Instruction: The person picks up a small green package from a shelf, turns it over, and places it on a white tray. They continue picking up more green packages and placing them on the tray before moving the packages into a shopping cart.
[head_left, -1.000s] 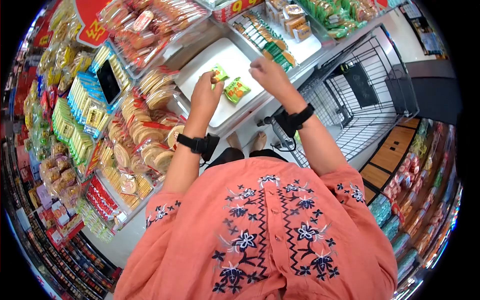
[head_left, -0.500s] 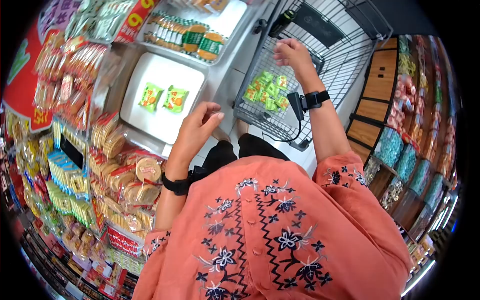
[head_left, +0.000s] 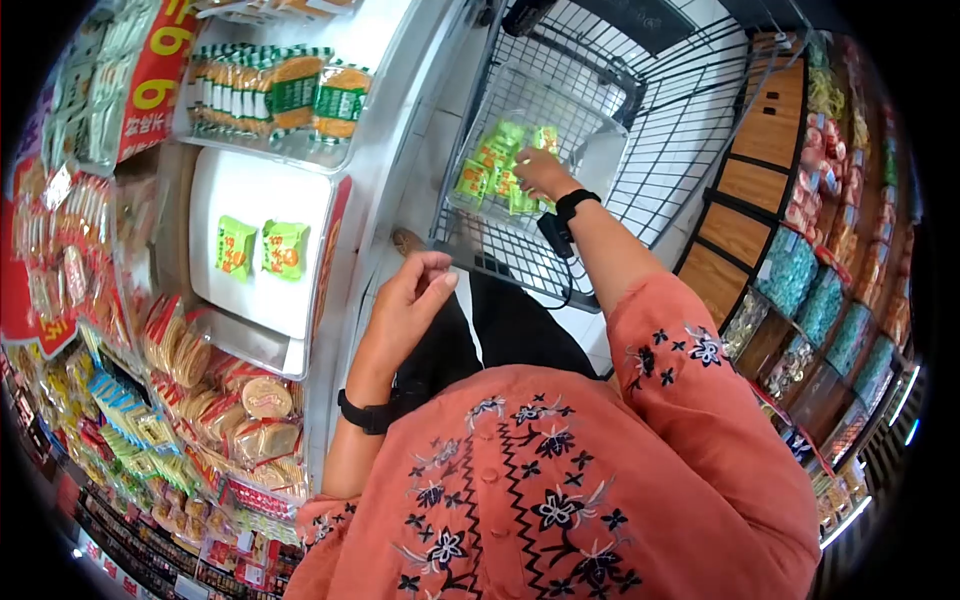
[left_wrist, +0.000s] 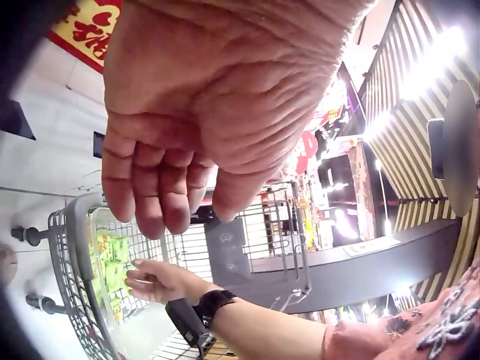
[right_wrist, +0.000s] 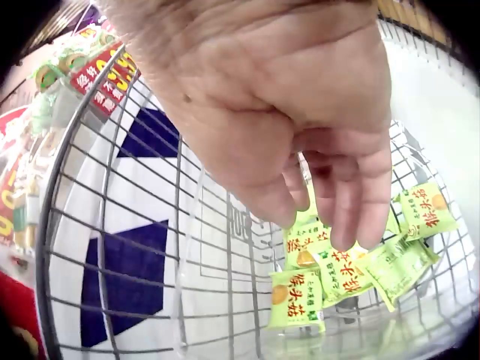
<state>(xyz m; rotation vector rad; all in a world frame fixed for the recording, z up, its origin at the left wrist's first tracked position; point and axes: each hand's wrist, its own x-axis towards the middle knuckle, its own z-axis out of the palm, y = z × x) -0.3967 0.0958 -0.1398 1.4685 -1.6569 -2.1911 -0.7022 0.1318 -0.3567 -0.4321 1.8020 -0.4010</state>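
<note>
My right hand reaches down into a clear plastic bin inside the shopping cart. Its thumb and fingers point down at the small green snack packets, with a gap between thumb and fingertips; the fingers overlap the packets in the right wrist view. Several packets lie loosely piled there. Beside the display, in front of the body, my left hand hovers with relaxed, slightly bent fingers and holds nothing. Two more green packets lie side by side on a white tray at the left.
Green-and-white bagged round biscuits fill the tray beyond. Round wafers in bags stand nearer on the left. The cart's wire side lies close to the display edge. Wooden cabinets and candy bins line the right.
The view has turned right toward the cart. Both hands have left the white tray; the right hand has swung over the cart and lowered to the packets. The left hand has drawn back.
</note>
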